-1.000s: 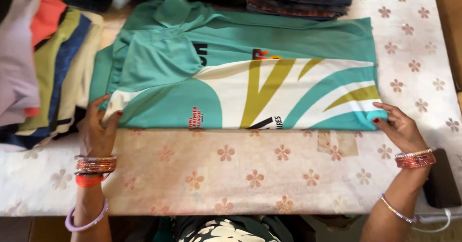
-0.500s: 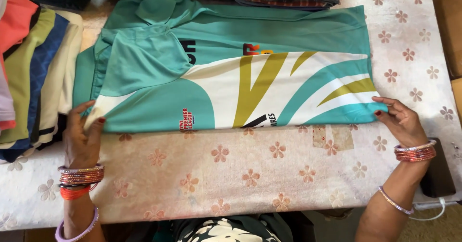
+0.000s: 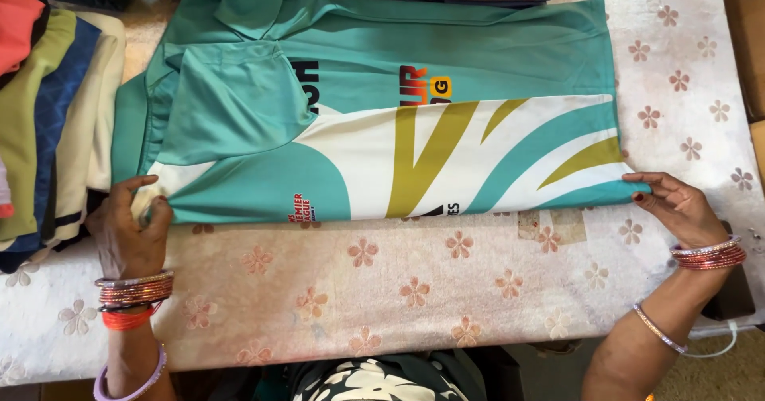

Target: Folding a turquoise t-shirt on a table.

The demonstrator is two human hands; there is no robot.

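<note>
Teal jersey (image 3: 374,122): left hand (image 3: 127,233), right hand (image 3: 677,210) pinching edge.

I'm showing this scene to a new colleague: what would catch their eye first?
The teal jersey with white and gold swirls, spread across the flowered tablecloth. The left hand pinches its near left corner and the right hand its near right corner. A stack of folded clothes lies at far left.

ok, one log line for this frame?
left hand: pinching shirt near edge | right hand: holding opposite end | shirt: folded lengthwise on table
</note>
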